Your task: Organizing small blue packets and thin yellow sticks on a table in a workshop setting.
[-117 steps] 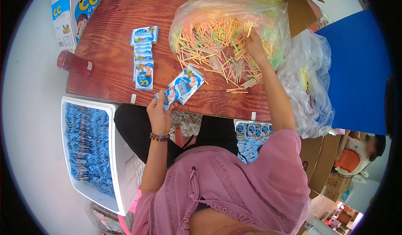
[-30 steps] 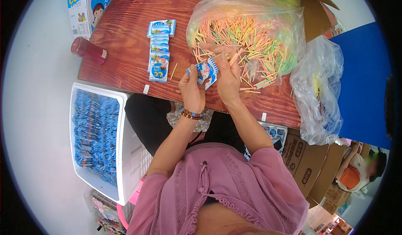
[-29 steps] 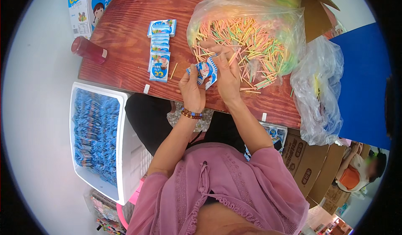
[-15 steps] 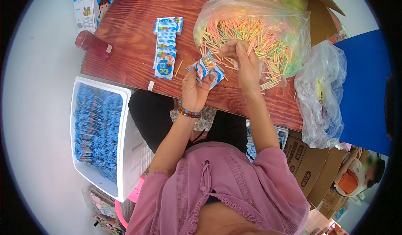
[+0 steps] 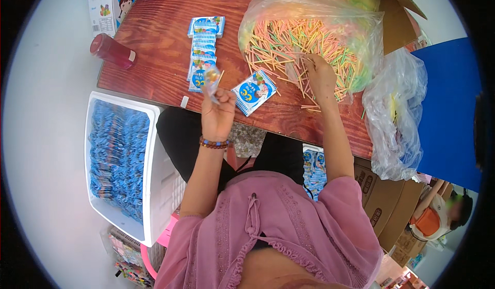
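My left hand is closed on a small packet, smeared by motion, above the near end of a row of blue-and-white packets. Just right of that hand another blue-and-white packet lies flat on the table. My right hand reaches into a heap of thin pastel sticks spilling from a large clear plastic bag. Its fingers are bent together at the sticks; what they pinch cannot be made out.
The reddish wooden table holds a pink-red bottle and a small white piece. A white bin of blue packets stands at left. At right are a crumpled clear bag, a blue panel and cardboard boxes. Another person is beyond.
My left hand has moved left with a packet, toward the row. The other packet now lies flat on the table. My right hand has moved right, down onto the sticks.
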Demonstrator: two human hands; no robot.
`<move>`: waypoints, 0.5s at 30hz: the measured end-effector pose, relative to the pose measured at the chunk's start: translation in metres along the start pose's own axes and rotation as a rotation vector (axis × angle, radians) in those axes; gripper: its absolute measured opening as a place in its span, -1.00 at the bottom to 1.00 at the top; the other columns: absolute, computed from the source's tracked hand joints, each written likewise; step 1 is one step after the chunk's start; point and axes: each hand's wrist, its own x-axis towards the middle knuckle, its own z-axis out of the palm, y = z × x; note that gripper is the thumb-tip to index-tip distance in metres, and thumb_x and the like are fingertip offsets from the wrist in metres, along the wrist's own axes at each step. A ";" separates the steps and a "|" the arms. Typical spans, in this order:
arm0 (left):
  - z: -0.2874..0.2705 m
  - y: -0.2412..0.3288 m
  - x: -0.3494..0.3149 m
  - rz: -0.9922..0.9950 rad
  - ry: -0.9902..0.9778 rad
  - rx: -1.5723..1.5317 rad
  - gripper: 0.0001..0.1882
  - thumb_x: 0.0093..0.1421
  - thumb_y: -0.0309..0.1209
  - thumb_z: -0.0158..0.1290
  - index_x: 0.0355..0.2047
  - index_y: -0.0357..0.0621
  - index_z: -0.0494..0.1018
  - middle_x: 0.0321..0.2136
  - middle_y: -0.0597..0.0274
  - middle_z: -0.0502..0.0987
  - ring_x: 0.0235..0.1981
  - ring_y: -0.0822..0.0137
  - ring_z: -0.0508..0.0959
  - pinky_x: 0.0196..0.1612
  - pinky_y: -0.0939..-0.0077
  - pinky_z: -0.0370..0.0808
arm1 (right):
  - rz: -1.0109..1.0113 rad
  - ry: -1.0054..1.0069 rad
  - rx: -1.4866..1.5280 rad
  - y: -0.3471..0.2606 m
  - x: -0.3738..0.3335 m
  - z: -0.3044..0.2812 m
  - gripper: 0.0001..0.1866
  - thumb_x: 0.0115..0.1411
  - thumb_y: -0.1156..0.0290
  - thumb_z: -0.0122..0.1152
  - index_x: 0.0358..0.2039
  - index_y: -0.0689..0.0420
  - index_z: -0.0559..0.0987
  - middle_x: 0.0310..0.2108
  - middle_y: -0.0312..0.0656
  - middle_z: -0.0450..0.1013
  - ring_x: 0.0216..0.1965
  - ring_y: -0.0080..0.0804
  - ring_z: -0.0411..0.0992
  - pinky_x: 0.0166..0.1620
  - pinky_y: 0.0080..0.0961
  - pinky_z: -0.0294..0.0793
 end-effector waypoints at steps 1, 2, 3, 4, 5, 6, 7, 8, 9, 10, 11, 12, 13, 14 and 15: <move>-0.001 0.008 -0.002 0.041 0.017 -0.024 -0.74 0.31 -0.23 -0.05 -0.28 -0.21 0.36 -0.53 0.30 0.37 -0.49 0.46 0.33 -0.15 0.46 0.43 | 0.001 -0.001 0.003 -0.001 0.000 0.000 -0.80 0.19 0.31 0.08 -0.22 0.04 0.58 -0.37 -0.01 0.53 -0.36 -0.08 0.50 -0.27 -0.31 0.44; 0.000 0.015 -0.004 0.077 0.027 0.000 -0.77 0.31 -0.26 -0.05 -0.27 -0.20 0.36 -0.52 0.31 0.36 -0.49 0.46 0.32 -0.14 0.46 0.42 | 0.004 -0.024 0.017 -0.003 0.001 0.000 -0.81 0.19 0.33 0.09 -0.23 0.07 0.58 -0.40 -0.06 0.53 -0.40 -0.18 0.50 -0.30 -0.36 0.44; 0.001 0.018 -0.006 0.082 0.027 0.001 -0.77 0.31 -0.26 -0.05 -0.27 -0.20 0.36 -0.52 0.31 0.36 -0.49 0.46 0.32 -0.14 0.46 0.42 | 0.006 -0.046 0.031 -0.004 0.001 0.001 -0.82 0.19 0.35 0.09 -0.24 0.10 0.59 -0.44 -0.11 0.54 -0.44 -0.28 0.50 -0.33 -0.42 0.44; 0.003 0.020 -0.008 0.105 0.033 0.054 -0.77 0.31 -0.26 -0.05 -0.28 -0.20 0.36 -0.52 0.32 0.36 -0.50 0.46 0.31 -0.14 0.46 0.42 | 0.002 -0.048 0.035 -0.006 0.000 0.004 -0.82 0.19 0.35 0.09 -0.24 0.10 0.59 -0.44 -0.11 0.54 -0.44 -0.28 0.50 -0.33 -0.42 0.44; 0.005 0.023 -0.009 0.129 0.037 0.107 -0.77 0.31 -0.26 -0.05 -0.28 -0.20 0.36 -0.52 0.33 0.35 -0.50 0.47 0.29 -0.13 0.45 0.42 | 0.048 -0.087 0.203 -0.012 -0.002 0.005 -0.83 0.19 0.39 0.11 -0.24 0.13 0.59 -0.47 -0.18 0.52 -0.46 -0.40 0.47 -0.36 -0.50 0.41; -0.001 0.023 -0.008 0.063 -0.146 0.075 -0.75 0.32 -0.25 -0.07 -0.25 -0.21 0.40 -0.40 0.29 0.46 -0.40 0.44 0.41 -0.11 0.44 0.44 | 0.095 -0.127 0.370 -0.018 -0.004 0.007 -0.84 0.18 0.43 0.13 -0.24 0.16 0.59 -0.50 -0.26 0.51 -0.49 -0.52 0.43 -0.39 -0.58 0.39; -0.003 0.020 -0.008 0.068 -0.148 0.075 -0.75 0.32 -0.25 -0.07 -0.25 -0.21 0.40 -0.40 0.29 0.46 -0.40 0.44 0.41 -0.11 0.44 0.44 | 0.090 -0.128 0.372 -0.026 -0.007 0.007 -0.84 0.18 0.43 0.13 -0.24 0.16 0.59 -0.50 -0.26 0.51 -0.49 -0.52 0.43 -0.39 -0.58 0.39; 0.002 0.011 -0.007 0.067 -0.075 0.172 -0.74 0.32 -0.25 -0.07 -0.22 -0.22 0.42 -0.31 0.24 0.50 -0.31 0.41 0.46 -0.10 0.42 0.46 | 0.116 -0.192 0.685 -0.044 -0.010 0.003 -0.85 0.17 0.47 0.14 -0.26 0.18 0.59 -0.49 -0.31 0.49 -0.50 -0.60 0.39 -0.41 -0.64 0.35; 0.005 0.006 -0.008 0.066 -0.002 0.270 -0.72 0.32 -0.24 -0.08 -0.20 -0.22 0.43 -0.22 0.20 0.53 -0.22 0.38 0.50 -0.08 0.41 0.47 | 0.142 -0.257 0.999 -0.062 -0.014 -0.004 -0.87 0.16 0.51 0.16 -0.27 0.20 0.59 -0.49 -0.36 0.47 -0.51 -0.68 0.34 -0.43 -0.69 0.31; -0.009 0.007 -0.007 0.036 -0.089 0.244 -0.71 0.33 -0.26 -0.09 -0.15 -0.24 0.44 -0.11 0.13 0.52 -0.09 0.31 0.52 -0.06 0.39 0.50 | 0.139 -0.262 0.999 -0.080 -0.017 -0.014 -0.87 0.16 0.51 0.16 -0.27 0.20 0.59 -0.49 -0.36 0.47 -0.51 -0.68 0.34 -0.43 -0.69 0.31; -0.008 0.006 -0.010 0.038 -0.085 0.242 -0.71 0.33 -0.26 -0.09 -0.15 -0.24 0.44 -0.11 0.13 0.52 -0.09 0.31 0.52 -0.06 0.39 0.50 | 0.078 -0.372 1.066 -0.098 -0.020 -0.023 -0.88 0.15 0.52 0.16 -0.29 0.21 0.59 -0.48 -0.35 0.47 -0.50 -0.67 0.34 -0.43 -0.69 0.30; -0.002 0.003 -0.012 0.050 -0.071 0.292 -0.70 0.33 -0.26 -0.10 -0.16 -0.26 0.44 -0.13 0.14 0.53 -0.12 0.32 0.53 -0.06 0.40 0.50 | 0.017 -0.476 1.129 -0.110 -0.019 -0.032 -0.89 0.15 0.53 0.17 -0.30 0.22 0.59 -0.47 -0.33 0.46 -0.50 -0.67 0.34 -0.43 -0.69 0.29; 0.002 0.000 -0.014 0.063 -0.057 0.343 -0.70 0.34 -0.26 -0.10 -0.17 -0.27 0.45 -0.15 0.15 0.54 -0.14 0.33 0.54 -0.06 0.40 0.50 | 0.019 -0.475 1.125 -0.117 -0.016 -0.038 -0.89 0.15 0.53 0.17 -0.30 0.22 0.59 -0.47 -0.33 0.46 -0.50 -0.67 0.34 -0.43 -0.69 0.29; 0.004 -0.001 -0.014 0.045 -0.030 0.347 -0.70 0.34 -0.27 -0.11 -0.19 -0.29 0.45 -0.16 0.13 0.54 -0.13 0.33 0.55 -0.06 0.41 0.51 | -0.165 -0.513 0.922 -0.123 -0.012 -0.043 -0.89 0.14 0.51 0.17 -0.31 0.22 0.59 -0.46 -0.32 0.45 -0.47 -0.63 0.35 -0.41 -0.66 0.31; 0.007 -0.004 -0.014 0.046 -0.032 0.345 -0.70 0.34 -0.27 -0.11 -0.19 -0.29 0.45 -0.16 0.13 0.54 -0.13 0.33 0.55 -0.06 0.41 0.51 | -0.342 -0.545 0.714 -0.128 -0.009 -0.045 -0.90 0.14 0.50 0.18 -0.33 0.21 0.60 -0.45 -0.31 0.45 -0.45 -0.59 0.37 -0.40 -0.62 0.32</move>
